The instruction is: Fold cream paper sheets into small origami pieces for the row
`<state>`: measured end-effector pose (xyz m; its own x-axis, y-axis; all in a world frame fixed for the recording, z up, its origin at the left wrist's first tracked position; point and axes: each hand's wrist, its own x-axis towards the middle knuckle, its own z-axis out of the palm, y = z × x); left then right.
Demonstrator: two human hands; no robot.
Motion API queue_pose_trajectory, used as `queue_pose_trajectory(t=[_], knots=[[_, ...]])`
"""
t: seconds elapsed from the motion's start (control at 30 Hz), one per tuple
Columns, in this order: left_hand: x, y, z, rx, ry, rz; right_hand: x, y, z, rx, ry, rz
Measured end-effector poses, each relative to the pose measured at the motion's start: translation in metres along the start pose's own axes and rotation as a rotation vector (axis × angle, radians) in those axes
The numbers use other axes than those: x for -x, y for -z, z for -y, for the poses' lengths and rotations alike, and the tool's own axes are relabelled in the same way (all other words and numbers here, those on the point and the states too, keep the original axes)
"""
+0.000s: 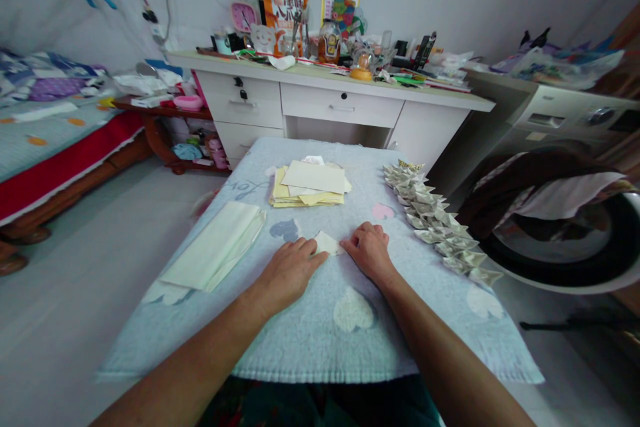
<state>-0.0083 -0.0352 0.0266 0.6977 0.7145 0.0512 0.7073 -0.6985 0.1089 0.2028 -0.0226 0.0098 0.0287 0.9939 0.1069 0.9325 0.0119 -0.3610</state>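
A small folded piece of white paper (327,243) lies on the cloth-covered table between my hands. My left hand (294,270) grips its left side, with the thumb along the near edge and the fingers curled at the far side. The fingers of my right hand (369,250) are bent, with the thumb and fingertips at the paper's right corner. To the left rests a stack of long pale paper sheets (215,247). Beyond my hands sits a pile of yellow and white paper (313,181). A row of folded pointed paper pieces (435,217) runs along the right side.
The table has a light blue cloth (295,347) with heart patterns. Behind it stands a white desk (345,107) crowded with jars, a clock and an orange bag. A washing machine (560,120) with its door open is at right, a bed (55,127) at left.
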Motion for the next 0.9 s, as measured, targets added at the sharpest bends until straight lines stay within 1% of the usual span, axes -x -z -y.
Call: queue_pose_trajectory(t=[0.07,0.13,0.2,0.23,0.27,0.33,0.4,0.43,0.53,0.67,0.77,0.9], knots=[[0.0,0.0,-0.002,-0.016,-0.001,-0.005,0.001,0.002,-0.002,-0.023,-0.011,-0.03],[0.0,0.0,-0.002,-0.024,-0.006,-0.011,0.003,0.005,-0.005,-0.085,0.006,-0.125],[0.0,-0.001,-0.002,-0.031,-0.009,-0.017,0.007,0.008,-0.006,-0.185,0.104,-0.234],[0.0,-0.001,-0.003,-0.035,-0.01,-0.02,0.01,0.01,-0.005,-0.24,0.19,-0.258],[0.0,-0.002,-0.003,-0.039,-0.01,-0.023,0.013,0.011,-0.004,-0.292,0.288,-0.248],[0.001,-0.002,-0.003,-0.045,-0.013,-0.033,0.02,0.011,0.0,-0.354,0.474,-0.143],[0.001,-0.003,-0.003,-0.051,-0.017,-0.04,0.026,0.009,0.004,-0.329,0.579,-0.032],[0.001,-0.003,-0.004,-0.056,-0.019,-0.042,0.028,0.008,0.006,-0.294,0.601,0.009],[0.001,-0.004,-0.004,-0.084,-0.013,-0.04,0.032,0.008,0.011,-0.156,0.596,0.085],[0.002,-0.004,-0.005,-0.114,-0.01,-0.038,0.033,0.015,0.019,0.039,0.574,0.165],[0.007,-0.004,-0.006,-0.137,-0.003,-0.029,0.034,0.02,0.025,0.135,0.573,0.199],[0.019,-0.003,-0.006,-0.183,0.034,-0.033,0.039,0.02,0.03,0.222,0.567,0.227]])
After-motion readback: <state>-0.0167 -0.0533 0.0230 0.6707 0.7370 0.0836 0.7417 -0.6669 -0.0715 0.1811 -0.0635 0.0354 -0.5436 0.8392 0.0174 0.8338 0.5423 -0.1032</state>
